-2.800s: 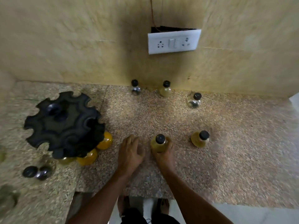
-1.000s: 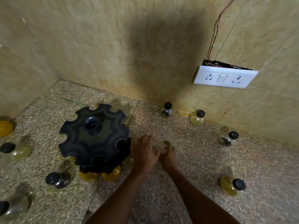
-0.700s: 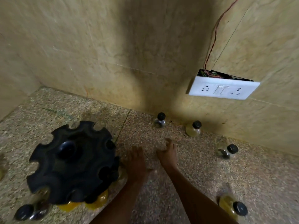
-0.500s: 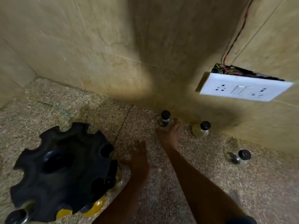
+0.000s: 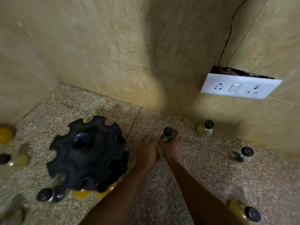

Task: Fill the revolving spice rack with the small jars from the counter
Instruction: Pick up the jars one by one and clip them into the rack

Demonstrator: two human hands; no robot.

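Your right hand (image 5: 172, 147) is curled around a small clear jar with a black cap (image 5: 167, 134), fingers on either side of the glass, the cap standing clear above them. The jar sits upright toward the back edge of the counter (image 5: 203, 172), a little out from the wall. Your left hand (image 5: 146, 154) lies just beside the right, palm down, fingers relaxed and holding nothing, its fingertips close to the jar but not clearly touching it.

The black spice rack (image 5: 86, 153) stands to the left of your left hand, near the middle of the counter's left part. Yellow jars (image 5: 82, 193) show under its front rim.

Another capped jar (image 5: 205, 130) stands against the back wall to the right of the one you hold. A clear one (image 5: 242, 154) stands further right. A yellowish one (image 5: 245, 211) lies at the front right corner. More jars are blurred along the left edge, among them a dark-capped one (image 5: 48, 194) in front of the rack.

A white switch plate (image 5: 240, 87) hangs on the wall above the right side.
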